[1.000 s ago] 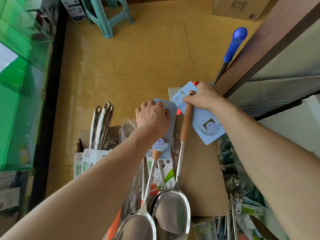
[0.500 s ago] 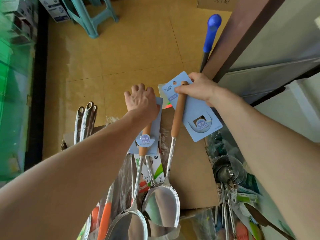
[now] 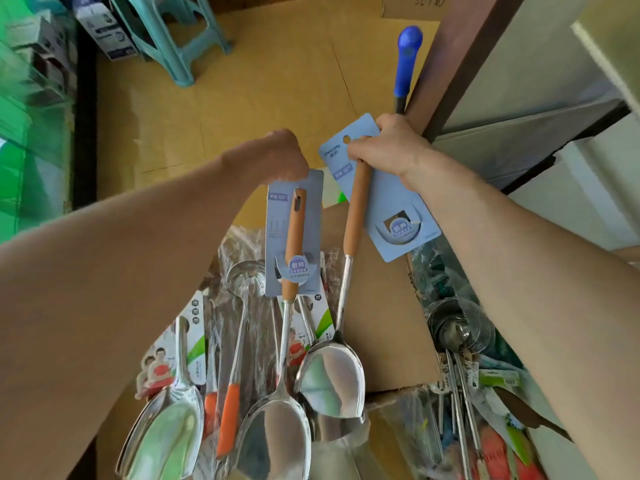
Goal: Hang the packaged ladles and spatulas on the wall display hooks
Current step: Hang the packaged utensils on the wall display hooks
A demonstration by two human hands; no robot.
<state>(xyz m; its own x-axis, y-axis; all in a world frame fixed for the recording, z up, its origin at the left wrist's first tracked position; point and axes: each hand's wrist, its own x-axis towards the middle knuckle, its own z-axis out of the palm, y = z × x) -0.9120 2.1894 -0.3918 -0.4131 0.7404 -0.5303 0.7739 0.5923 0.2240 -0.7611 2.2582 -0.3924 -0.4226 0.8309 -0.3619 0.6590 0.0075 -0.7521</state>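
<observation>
Each of the hands is clenched on one packaged utensil, held up over the cardboard box (image 3: pixel 375 327) of stock. The left hand (image 3: pixel 277 157) grips the top of a blue card (image 3: pixel 311 209) carrying the left spatula (image 3: pixel 293 237). The right hand (image 3: pixel 384 147) wraps the wooden handle of the right spatula (image 3: pixel 356 209) together with its card (image 3: pixel 398 206). Both look stiff and head-heavy, since the polished steel bowls hang low and would likely swing. The steel is probably slick, so the wooden handle near its top is the sound hold, with the card pinched against it. The cards look thin and likely to bend or tear at the hang hole (image 3: pixel 346 139), which sits free just beside the right fingers (image 3: pixel 360 147). The left card's top is hidden under the hand. Room is tight on the right, where a brown post (image 3: pixel 460 53) and a blue-handled tool (image 3: pixel 408 53) stand just behind that hand. The floor (image 3: pixel 259 81) is open far and left, up to a teal stool (image 3: pixel 173 39). No wall hooks are in view.
</observation>
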